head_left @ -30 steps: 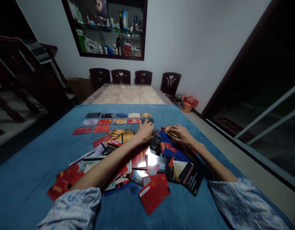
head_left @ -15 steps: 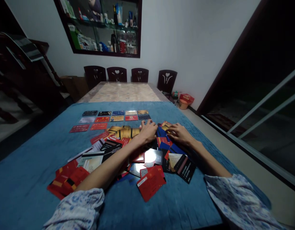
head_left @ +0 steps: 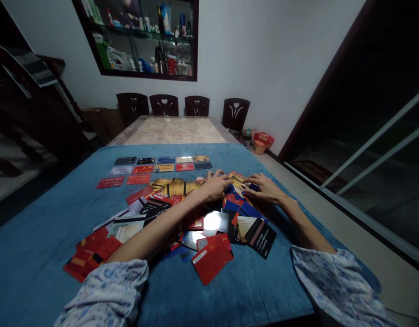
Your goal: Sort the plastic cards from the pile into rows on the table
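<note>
A loose pile of cards lies on the blue cloth (head_left: 59,204), with a red card (head_left: 212,259) at its near edge and a black card (head_left: 263,238) at its right. My left hand (head_left: 216,185) rests over the far part of the pile, fingers spread on the cards. Close on its right, my right hand (head_left: 262,187) has its fingers bent around a dark blue card (head_left: 253,186). Yellow cards (head_left: 237,180) lie between the two hands. Beyond the pile, several cards lie in rows, among them a red card (head_left: 110,182) and an orange-red card (head_left: 138,179).
Past the cloth is the bare stone tabletop (head_left: 175,129), with several dark chairs (head_left: 235,113) behind it. A glass-shelved cabinet (head_left: 144,75) is set in the wall. A red bag and an orange bucket (head_left: 258,146) stand on the floor at the right.
My left hand has shifted slightly right, toward the yellow cards. A dark blue card now shows at my right hand's fingers. The whole view has moved slightly left.
</note>
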Available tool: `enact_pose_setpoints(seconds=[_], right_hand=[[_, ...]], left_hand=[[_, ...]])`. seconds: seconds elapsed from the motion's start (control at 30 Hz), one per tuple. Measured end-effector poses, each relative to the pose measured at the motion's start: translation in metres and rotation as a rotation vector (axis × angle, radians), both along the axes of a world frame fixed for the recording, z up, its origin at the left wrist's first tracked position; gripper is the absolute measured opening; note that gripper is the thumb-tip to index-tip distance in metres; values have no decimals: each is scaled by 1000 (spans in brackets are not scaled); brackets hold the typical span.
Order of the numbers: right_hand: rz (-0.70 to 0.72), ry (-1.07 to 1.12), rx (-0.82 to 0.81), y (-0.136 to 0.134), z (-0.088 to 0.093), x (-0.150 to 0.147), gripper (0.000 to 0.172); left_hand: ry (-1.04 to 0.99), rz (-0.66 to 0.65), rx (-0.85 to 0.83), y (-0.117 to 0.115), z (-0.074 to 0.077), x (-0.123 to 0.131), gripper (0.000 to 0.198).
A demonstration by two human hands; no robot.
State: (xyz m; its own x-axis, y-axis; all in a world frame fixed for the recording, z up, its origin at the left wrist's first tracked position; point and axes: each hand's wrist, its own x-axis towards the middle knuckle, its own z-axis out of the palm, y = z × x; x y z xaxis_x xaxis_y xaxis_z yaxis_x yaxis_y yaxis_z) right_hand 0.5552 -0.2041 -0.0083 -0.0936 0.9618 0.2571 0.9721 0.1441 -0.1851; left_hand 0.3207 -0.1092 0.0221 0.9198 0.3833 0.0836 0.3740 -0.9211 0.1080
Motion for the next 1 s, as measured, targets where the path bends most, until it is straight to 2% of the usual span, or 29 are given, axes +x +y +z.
enact_pose_setpoints(seconds=[0.17, 0.4, 0.57, 0.7, 0.83, 1.0], right_hand=[[-83, -18, -63, -8, 3, 21, 38], [-140, 12, -146, -15, 4, 25, 38], [-142, -8, -158, -13, 5, 18, 37], [-166, -51, -121, -8, 3, 5, 36], [-167, -93, -69, -4, -2, -8, 29], [-162, -115, 20, -1, -9, -15, 24]], left_hand=[[28, -48, -29, 0, 2, 21, 58], [45, -122, -37, 1, -10, 45, 55], [60, -130, -23, 5, -12, 44, 51], [-15, -98, -17, 8, -14, 39, 37], [-123, -125, -73, 8, -19, 36, 27], [-116, -169, -134, 3, -19, 38, 20]])
